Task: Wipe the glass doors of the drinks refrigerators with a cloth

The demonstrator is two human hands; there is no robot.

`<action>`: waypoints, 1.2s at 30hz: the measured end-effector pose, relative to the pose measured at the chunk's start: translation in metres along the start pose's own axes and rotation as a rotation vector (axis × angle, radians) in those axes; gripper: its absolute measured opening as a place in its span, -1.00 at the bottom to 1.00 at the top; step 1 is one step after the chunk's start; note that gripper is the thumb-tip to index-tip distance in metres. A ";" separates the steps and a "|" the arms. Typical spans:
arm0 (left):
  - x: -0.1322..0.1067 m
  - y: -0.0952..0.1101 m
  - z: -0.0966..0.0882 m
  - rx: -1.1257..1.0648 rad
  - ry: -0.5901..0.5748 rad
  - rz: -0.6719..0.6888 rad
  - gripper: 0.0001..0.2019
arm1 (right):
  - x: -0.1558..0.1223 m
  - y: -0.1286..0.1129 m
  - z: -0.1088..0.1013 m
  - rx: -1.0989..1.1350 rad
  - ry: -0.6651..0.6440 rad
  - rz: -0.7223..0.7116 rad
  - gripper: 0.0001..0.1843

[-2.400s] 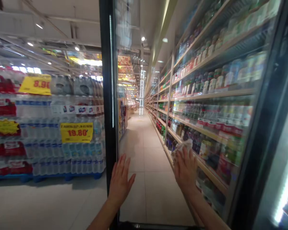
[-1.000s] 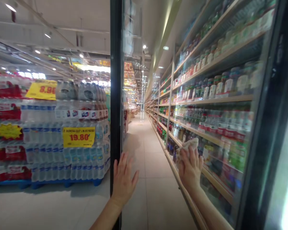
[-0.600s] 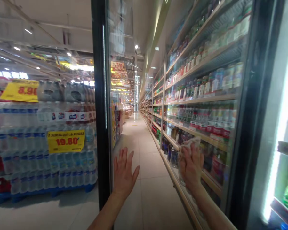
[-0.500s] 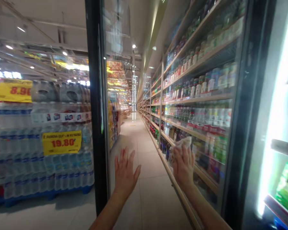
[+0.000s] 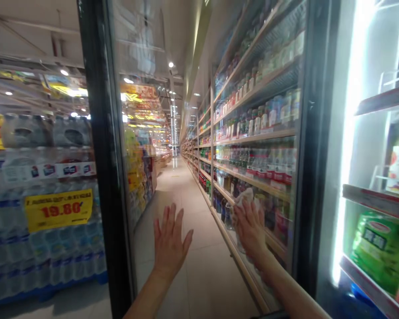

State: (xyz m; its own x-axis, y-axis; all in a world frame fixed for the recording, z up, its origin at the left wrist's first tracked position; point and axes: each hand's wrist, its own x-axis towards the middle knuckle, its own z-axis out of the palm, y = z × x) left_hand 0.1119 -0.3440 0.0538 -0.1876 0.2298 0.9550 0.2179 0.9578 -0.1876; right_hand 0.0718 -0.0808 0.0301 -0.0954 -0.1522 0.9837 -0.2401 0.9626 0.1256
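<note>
A glass cooler door with a black frame (image 5: pixel 101 159) stands swung out before me. Against its pane, my left hand (image 5: pixel 170 243) lies flat with the fingers spread and holds nothing. My right hand (image 5: pixel 253 232) presses a crumpled whitish cloth (image 5: pixel 247 195) to the glass. Its fingers lie over the cloth, whose edge shows above and beside them. Bottles on shelves show in the glass behind this hand; I cannot tell how much of that is reflection.
At left are stacked packs of bottled water (image 5: pixel 53 257) with a yellow price sign (image 5: pixel 60 209). On the right, the lit cooler has shelves (image 5: pixel 379 201) and a green package (image 5: pixel 379 250). A tiled aisle floor (image 5: pixel 176 186) runs away beyond the pane.
The view has turned right, so the door and water packs sit further left and more of the cooler shows. My right hand and the cloth appear slightly further left; my left hand stays flat.
</note>
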 end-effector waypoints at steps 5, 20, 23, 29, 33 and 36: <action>0.000 0.003 0.004 0.008 -0.003 -0.015 -0.44 | -0.012 0.073 -0.004 -0.109 0.070 0.342 -0.45; -0.001 0.004 0.004 0.015 -0.003 -0.029 -0.43 | 0.004 0.064 -0.003 0.012 0.071 0.232 -0.56; -0.001 0.007 0.004 0.008 -0.023 -0.052 -0.43 | 0.015 0.088 0.000 -0.046 0.203 0.482 -0.48; 0.000 0.006 0.003 0.016 -0.022 -0.044 -0.45 | 0.023 -0.001 0.001 0.057 0.049 0.072 -0.56; 0.000 0.004 0.002 0.023 -0.014 -0.024 -0.45 | 0.022 -0.025 -0.003 0.125 -0.027 -0.190 -0.60; 0.001 0.005 -0.002 0.017 -0.017 -0.021 -0.47 | 0.023 0.016 -0.002 0.042 0.077 0.040 -0.54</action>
State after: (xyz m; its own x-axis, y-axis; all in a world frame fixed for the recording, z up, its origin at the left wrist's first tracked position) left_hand 0.1144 -0.3397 0.0540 -0.2081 0.2121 0.9549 0.1977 0.9652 -0.1713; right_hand 0.0673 -0.0688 0.0553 -0.0318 -0.0944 0.9950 -0.2784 0.9570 0.0819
